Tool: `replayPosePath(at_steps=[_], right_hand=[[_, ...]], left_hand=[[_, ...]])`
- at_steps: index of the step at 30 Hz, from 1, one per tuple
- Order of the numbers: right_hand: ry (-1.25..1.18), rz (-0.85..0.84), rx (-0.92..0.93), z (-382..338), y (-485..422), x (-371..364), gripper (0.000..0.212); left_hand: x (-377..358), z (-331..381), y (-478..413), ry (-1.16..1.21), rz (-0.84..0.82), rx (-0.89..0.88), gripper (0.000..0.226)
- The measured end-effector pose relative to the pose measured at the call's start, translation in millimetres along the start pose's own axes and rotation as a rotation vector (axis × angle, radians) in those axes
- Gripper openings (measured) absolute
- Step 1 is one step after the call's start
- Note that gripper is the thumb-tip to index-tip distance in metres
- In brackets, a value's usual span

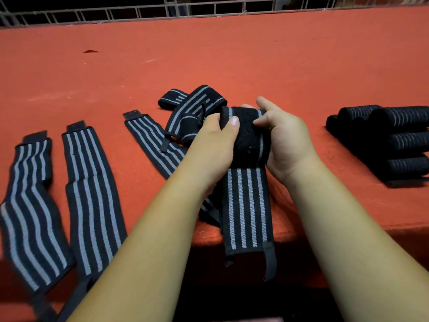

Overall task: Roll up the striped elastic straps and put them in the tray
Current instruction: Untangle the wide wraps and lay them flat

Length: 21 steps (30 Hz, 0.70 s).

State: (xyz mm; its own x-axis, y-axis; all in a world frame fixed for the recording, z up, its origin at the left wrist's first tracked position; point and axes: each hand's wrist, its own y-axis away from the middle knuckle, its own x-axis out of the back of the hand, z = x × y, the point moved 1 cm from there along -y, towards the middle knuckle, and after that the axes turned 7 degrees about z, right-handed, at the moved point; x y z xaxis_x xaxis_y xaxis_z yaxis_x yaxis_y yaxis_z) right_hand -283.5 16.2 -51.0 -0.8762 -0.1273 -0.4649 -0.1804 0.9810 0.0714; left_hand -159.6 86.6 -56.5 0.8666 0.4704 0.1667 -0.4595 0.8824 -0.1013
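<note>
Both my hands hold one black strap with grey stripes, partly rolled. My left hand grips the left end of the roll, thumb on top. My right hand grips its right end. The strap's loose tail hangs over the table's front edge, ending in a thumb loop. Several flat striped straps lie on the red table: two at the left, one diagonal in the middle, and a tangled pile behind my left hand. Several rolled straps sit stacked at the right on a dark tray, hard to make out.
The table is covered in red cloth. A metal wire fence runs along its far edge. The front edge of the table drops off just below my wrists.
</note>
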Motion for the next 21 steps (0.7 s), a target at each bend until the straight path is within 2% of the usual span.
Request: replayPosePath(at_steps=[3, 4, 8, 11, 14, 17, 21], right_hand=[[0.07, 0.002, 0.0, 4, -5, 2, 0.074], [0.103, -0.003, 0.0, 5, -6, 2, 0.07], [0.256, -0.142, -0.015, 9, -3, 0, 0.031], [0.409, -0.217, 0.008, 10, -1, 2, 0.035], [0.5, -0.202, 0.06, 7, -2, 7, 0.029], [0.512, -0.199, 0.066, 7, -2, 11, 0.026], [0.511, -0.207, 0.11, 10, -3, 12, 0.028]], left_hand=[[0, -3, -1, 0.086, 0.023, 0.035, 0.036], [0, -3, -2, 0.118, 0.043, 0.04, 0.034], [7, 2, -3, 0.24, 0.085, 0.032, 0.028], [17, 7, -4, 0.303, 0.049, 0.077, 0.025], [26, 10, -5, 0.309, -0.047, 0.134, 0.018], [32, 9, -5, 0.228, -0.149, 0.15, 0.026], [31, 7, -4, 0.182, -0.123, 0.117, 0.039]])
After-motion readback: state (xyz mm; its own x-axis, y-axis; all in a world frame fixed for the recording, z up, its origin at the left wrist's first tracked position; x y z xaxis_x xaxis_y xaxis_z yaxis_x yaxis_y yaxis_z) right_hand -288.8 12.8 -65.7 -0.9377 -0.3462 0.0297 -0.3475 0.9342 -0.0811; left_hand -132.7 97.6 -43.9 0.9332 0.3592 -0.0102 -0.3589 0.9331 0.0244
